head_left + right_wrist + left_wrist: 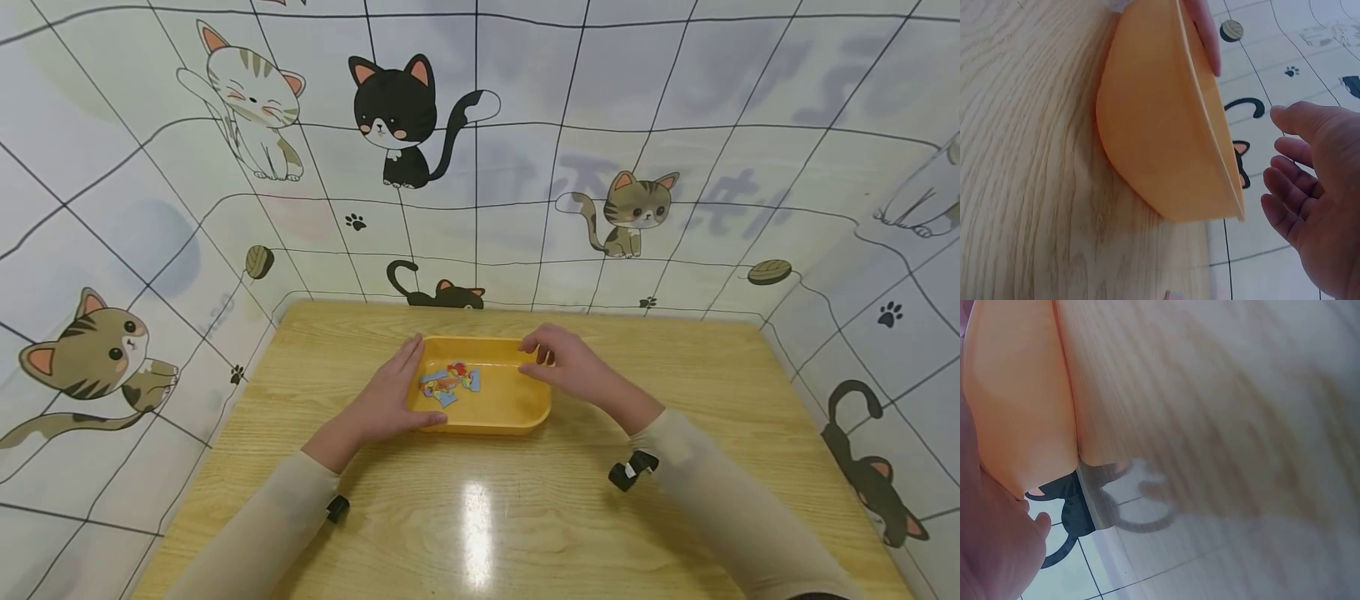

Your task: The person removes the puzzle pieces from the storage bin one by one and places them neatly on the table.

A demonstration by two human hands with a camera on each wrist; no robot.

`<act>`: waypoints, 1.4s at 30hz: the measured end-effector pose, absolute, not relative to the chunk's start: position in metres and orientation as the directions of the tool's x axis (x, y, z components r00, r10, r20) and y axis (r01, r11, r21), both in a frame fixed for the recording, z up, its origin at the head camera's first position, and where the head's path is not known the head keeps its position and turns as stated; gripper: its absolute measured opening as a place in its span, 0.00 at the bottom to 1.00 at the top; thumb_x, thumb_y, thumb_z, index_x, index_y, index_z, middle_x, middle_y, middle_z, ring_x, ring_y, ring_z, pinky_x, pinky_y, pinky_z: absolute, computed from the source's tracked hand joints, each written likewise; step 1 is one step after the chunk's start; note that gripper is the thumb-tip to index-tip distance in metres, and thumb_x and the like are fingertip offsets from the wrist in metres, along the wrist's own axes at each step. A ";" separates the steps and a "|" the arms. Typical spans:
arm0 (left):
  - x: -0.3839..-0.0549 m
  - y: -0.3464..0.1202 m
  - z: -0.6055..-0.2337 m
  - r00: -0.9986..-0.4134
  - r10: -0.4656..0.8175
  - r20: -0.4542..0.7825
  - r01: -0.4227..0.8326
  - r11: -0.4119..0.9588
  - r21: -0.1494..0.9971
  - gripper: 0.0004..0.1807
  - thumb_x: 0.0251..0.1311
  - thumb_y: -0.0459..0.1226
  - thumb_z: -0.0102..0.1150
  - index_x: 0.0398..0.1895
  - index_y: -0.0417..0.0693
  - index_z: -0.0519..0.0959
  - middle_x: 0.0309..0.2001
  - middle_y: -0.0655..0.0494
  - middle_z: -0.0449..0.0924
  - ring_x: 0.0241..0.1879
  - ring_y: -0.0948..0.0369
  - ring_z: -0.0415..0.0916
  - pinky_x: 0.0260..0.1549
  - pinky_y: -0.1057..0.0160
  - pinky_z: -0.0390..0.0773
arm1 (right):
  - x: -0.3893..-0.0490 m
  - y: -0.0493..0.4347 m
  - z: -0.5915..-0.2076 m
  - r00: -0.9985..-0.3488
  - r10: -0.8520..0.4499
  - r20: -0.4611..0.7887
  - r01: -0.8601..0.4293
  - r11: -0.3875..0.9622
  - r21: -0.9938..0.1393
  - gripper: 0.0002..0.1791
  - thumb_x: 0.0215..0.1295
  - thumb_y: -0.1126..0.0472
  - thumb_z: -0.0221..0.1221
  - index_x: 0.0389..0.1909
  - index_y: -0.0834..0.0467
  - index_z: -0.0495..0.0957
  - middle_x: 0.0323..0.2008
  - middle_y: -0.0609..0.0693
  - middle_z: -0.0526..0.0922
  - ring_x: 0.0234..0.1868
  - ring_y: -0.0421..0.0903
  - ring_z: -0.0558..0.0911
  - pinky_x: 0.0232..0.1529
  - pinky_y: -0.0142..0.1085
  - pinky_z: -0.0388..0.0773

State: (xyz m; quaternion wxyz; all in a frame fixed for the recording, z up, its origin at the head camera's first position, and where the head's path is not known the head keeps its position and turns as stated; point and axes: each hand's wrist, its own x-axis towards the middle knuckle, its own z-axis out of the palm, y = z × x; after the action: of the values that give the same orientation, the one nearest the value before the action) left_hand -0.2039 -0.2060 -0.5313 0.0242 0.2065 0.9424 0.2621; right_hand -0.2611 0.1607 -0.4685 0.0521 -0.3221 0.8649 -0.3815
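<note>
A shallow yellow plastic tray (502,412) stands on the wooden table. Several small flat picture pieces (447,385), blue with red and yellow print and shaped like jigsaw pieces, lie in a loose cluster at its left end. My left hand (386,396) rests along the tray's left end, fingers straight beside the wall and thumb laid over the near rim. Above the right end of the tray is my right hand (566,362), its fingers loosely bent with nothing between them. In the right wrist view, that hand stands apart from the tray's rim (1207,119).
The wooden table (420,508) reaches back to a wall covering (517,158) printed with cats and grid lines, which also closes off both sides. Small black devices (632,471) are strapped at both wrists.
</note>
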 end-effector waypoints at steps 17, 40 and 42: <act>-0.204 -0.205 -0.530 -0.915 0.399 0.058 0.372 0.781 0.502 0.76 0.57 0.68 0.77 0.92 0.40 0.40 0.92 0.48 0.34 0.90 0.49 0.34 0.84 0.39 0.50 | -0.260 0.112 -0.487 -0.732 -0.681 -0.004 -0.527 0.571 -0.630 0.30 0.74 0.56 0.73 0.70 0.65 0.79 0.64 0.60 0.80 0.59 0.62 0.82 0.61 0.53 0.82; -0.205 -0.207 -0.534 -0.912 0.403 0.073 0.382 0.775 0.503 0.76 0.58 0.68 0.77 0.92 0.41 0.40 0.92 0.56 0.30 0.90 0.53 0.32 0.84 0.40 0.50 | -0.262 0.076 -0.507 -0.725 -0.686 -0.066 -0.570 0.651 -0.502 0.37 0.68 0.56 0.76 0.73 0.67 0.76 0.67 0.60 0.78 0.67 0.57 0.80 0.71 0.50 0.77; -0.205 -0.207 -0.534 -0.913 0.402 0.073 0.382 0.776 0.502 0.76 0.58 0.69 0.77 0.92 0.41 0.40 0.92 0.56 0.30 0.90 0.53 0.32 0.84 0.40 0.50 | -0.263 0.075 -0.509 -0.728 -0.683 -0.065 -0.570 0.655 -0.496 0.37 0.67 0.55 0.76 0.72 0.67 0.77 0.66 0.60 0.78 0.65 0.56 0.80 0.70 0.49 0.78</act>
State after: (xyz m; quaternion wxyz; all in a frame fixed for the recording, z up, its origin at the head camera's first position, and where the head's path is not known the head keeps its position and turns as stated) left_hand -0.2053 -0.2075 -0.5344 0.0190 0.2081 0.9421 0.2621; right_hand -0.2634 0.0752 -0.5093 0.1237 -0.3477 0.9011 -0.2276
